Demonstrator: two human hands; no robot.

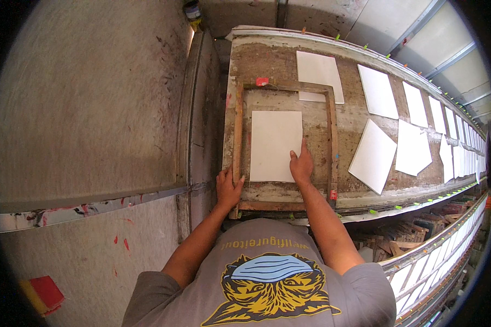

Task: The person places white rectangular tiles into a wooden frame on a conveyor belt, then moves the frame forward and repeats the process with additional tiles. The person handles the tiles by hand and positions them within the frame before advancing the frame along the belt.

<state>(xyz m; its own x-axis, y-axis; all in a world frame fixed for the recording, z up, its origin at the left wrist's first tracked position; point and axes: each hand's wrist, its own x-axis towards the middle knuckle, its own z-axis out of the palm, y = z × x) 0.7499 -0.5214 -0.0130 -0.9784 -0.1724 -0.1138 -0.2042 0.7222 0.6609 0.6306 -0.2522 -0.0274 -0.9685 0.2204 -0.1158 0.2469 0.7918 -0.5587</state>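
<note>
A wooden frame (331,125) lies on the long, stained work table, around a white sheet of paper (275,144). My left hand (230,188) grips the frame's left bar near its lower corner, with the thumb inside and the fingers outside. Over the paper's right edge rests my right hand (302,163), its index finger stretched forward and its thumb apart; nothing is visible in it. The frame's upper right corner overlaps a second white sheet (319,71). Red patches mark the frame's top bar and lower right side.
Two rows of white sheets (377,91) run along the table (349,111) to the right, some tilted. Small green clips (372,211) dot its edges. A wall (93,98) with a ledge stands on the left. Wooden frames (403,240) are stacked below the near edge.
</note>
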